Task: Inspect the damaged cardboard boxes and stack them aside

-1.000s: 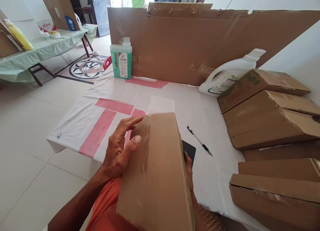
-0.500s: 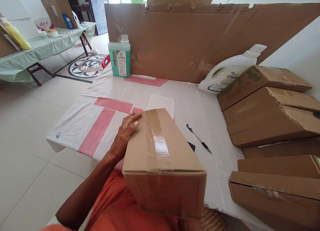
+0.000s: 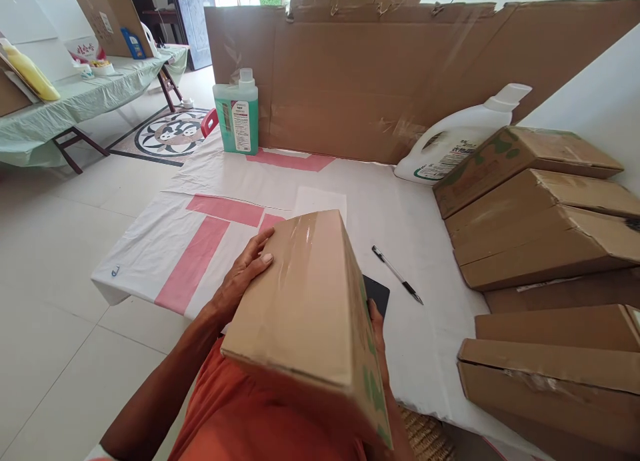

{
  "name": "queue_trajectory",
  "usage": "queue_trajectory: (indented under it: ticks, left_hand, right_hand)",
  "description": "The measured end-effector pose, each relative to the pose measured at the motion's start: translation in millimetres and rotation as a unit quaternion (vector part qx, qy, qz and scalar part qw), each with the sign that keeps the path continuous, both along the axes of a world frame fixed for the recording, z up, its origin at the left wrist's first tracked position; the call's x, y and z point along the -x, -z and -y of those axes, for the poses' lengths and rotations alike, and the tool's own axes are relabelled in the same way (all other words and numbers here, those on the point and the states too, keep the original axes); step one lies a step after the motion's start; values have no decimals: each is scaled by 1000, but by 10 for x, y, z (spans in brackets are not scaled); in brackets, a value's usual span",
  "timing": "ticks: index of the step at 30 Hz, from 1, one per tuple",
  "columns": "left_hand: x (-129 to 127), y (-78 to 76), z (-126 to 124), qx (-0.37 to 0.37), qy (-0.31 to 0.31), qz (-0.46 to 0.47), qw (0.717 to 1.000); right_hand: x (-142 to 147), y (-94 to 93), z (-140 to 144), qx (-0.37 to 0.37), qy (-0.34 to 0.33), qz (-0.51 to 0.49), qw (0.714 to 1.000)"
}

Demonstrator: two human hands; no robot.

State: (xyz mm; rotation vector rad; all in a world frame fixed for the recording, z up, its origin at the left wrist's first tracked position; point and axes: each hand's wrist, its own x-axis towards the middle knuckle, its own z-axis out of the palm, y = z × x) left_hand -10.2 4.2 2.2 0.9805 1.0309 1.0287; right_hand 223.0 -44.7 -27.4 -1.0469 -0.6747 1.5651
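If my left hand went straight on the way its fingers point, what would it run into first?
Most likely the box: your left hand seems to be touching its left edge. Past that, the line looks to run toward the cardboard sheet, though depth is unclear.

The floor medallion point(image 3: 171, 138) and draped table point(image 3: 123, 88) suggest a home

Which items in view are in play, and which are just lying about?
In play:
- taped cardboard box
- left hand and right hand, both on it

Seemingly idle:
- pen
- green-liquid bottle
- white handled jug
- cardboard boxes at right
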Motion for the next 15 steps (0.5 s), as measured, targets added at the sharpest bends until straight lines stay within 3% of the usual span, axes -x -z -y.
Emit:
queue_trajectory:
  ticks: [5,8,15]
  left_hand:
    - [173,61,102,-27,65,-16,997]
    - [238,114,141,-33,69,-46,996]
    - [277,171,268,-46,47,-8,998]
  right_hand:
    - [-92,95,80,64,37,-80,994]
    - [-102,110,117,110,20,-135,985]
    - [-59,258,198,80,-5,-139,987]
